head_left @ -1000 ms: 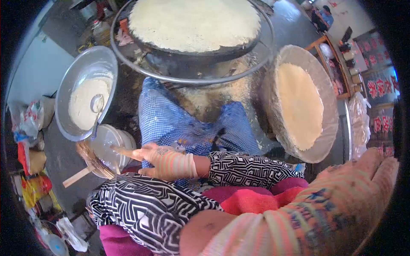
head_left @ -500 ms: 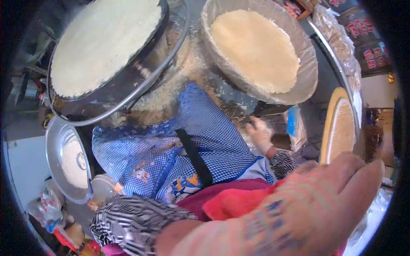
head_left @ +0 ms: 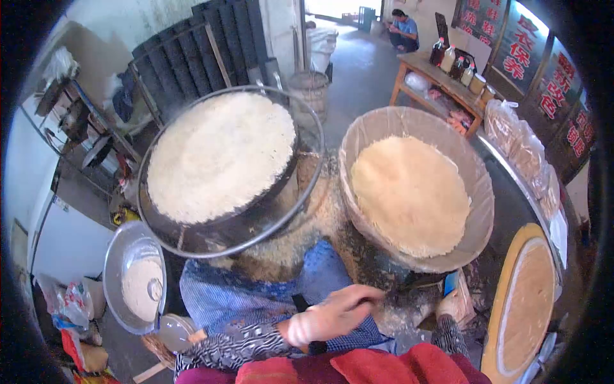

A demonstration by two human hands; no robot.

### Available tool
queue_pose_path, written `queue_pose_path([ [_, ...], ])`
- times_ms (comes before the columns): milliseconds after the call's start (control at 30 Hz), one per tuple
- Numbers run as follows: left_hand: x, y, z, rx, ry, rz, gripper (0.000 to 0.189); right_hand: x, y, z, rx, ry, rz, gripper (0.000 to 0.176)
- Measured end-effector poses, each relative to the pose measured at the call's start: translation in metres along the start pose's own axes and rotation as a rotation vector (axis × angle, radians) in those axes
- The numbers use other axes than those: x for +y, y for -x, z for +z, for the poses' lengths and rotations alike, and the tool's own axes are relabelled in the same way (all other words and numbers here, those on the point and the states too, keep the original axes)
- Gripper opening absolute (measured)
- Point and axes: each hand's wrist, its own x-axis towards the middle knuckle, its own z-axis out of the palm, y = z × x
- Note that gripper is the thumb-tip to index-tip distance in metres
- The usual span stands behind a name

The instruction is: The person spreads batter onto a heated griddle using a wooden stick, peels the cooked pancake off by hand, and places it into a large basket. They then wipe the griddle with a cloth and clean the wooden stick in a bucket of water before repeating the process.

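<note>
My left hand (head_left: 334, 316), in a pale glove or wrap at the wrist, hovers over the blue checked apron (head_left: 240, 297) on my lap. Its fingers are partly bent and apart, holding nothing visible. To the right, my right hand (head_left: 448, 304) is low beside a small carton with a blue patch (head_left: 451, 282), under the basket's edge; its fingers are largely hidden. In front stands a large lined basket (head_left: 358, 217) with a stack of round, thin tan sheets (head_left: 412, 192). At the left, a pale round layer (head_left: 220, 153) covers a wide, dark griddle (head_left: 256, 208).
A metal ring (head_left: 243, 251) surrounds the griddle. Left of me is a metal basin (head_left: 118, 281) with pale batter and a ladle. A round yellow board (head_left: 505, 339) with a tan sheet stands at right. Bottles stand on a wooden table (head_left: 409, 61); a person (head_left: 404, 32) crouches behind.
My view has lifted, showing more of the room. My left hand has drawn back from the lower right to above my lap. My right hand now overlaps the blue-patched carton.
</note>
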Motion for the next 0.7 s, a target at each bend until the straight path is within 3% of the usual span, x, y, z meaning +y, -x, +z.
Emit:
queue_pose_path([
  [33,-0.007,0.014,-0.014,0.026,-0.020,-0.069,0.030,0.024,-0.004,0.042,0.101,0.039,-0.139,0.066],
  [67,-0.006,0.028,-0.028,0.061,-0.008,-0.145,0.028,0.032,0.010,0.052,0.249,0.010,-0.301,0.049],
  [133,-0.014,0.061,-0.048,0.134,-0.112,-0.264,0.026,0.012,0.069,-0.009,0.040,-0.007,-0.485,0.043],
  [233,-0.029,0.112,-0.068,0.289,-0.078,-0.313,0.025,-0.059,0.135,-0.064,-0.245,-0.137,-0.264,0.043],
  [300,-0.027,0.137,-0.080,0.316,-0.150,-0.313,0.025,-0.102,0.135,-0.074,-0.245,-0.774,-0.422,0.041],
  [333,-0.028,0.145,-0.086,0.322,-0.183,-0.285,0.025,-0.149,0.158,-0.140,-0.347,-1.106,-0.563,0.031],
  [367,-0.022,0.150,-0.094,0.301,-0.255,-0.278,0.025,-0.183,0.155,-0.156,0.297,-0.760,-1.178,0.023],
  [400,-0.020,0.156,-0.101,0.321,-0.276,-0.242,0.025,-0.224,0.162,-0.173,-0.186,-1.245,-0.945,0.021],
  [467,-0.019,0.162,-0.109,0.352,-0.320,-0.162,0.024,-0.310,0.182,-0.221,-0.404,-1.275,-1.065,0.021],
  [500,-0.019,0.165,-0.113,0.386,-0.386,-0.121,0.027,-0.352,0.210,-0.255,-0.328,-1.254,-1.253,0.018],
  [533,-0.019,0.168,-0.118,0.409,-0.422,-0.113,0.027,-0.391,0.211,-0.238,-0.132,-1.255,-1.551,0.022],
  [567,-0.019,0.171,-0.125,0.430,-0.456,-0.104,0.027,-0.420,0.231,-0.248,0.137,-1.082,-1.680,0.022],
  [600,-0.018,0.174,-0.131,0.451,-0.491,-0.096,0.027,-0.449,0.257,-0.257,0.406,-0.892,-1.785,0.022],
  [700,-0.020,0.191,-0.159,0.553,-0.588,-0.122,0.028,-0.520,0.282,-0.226,0.568,-0.871,-1.823,0.019],
])
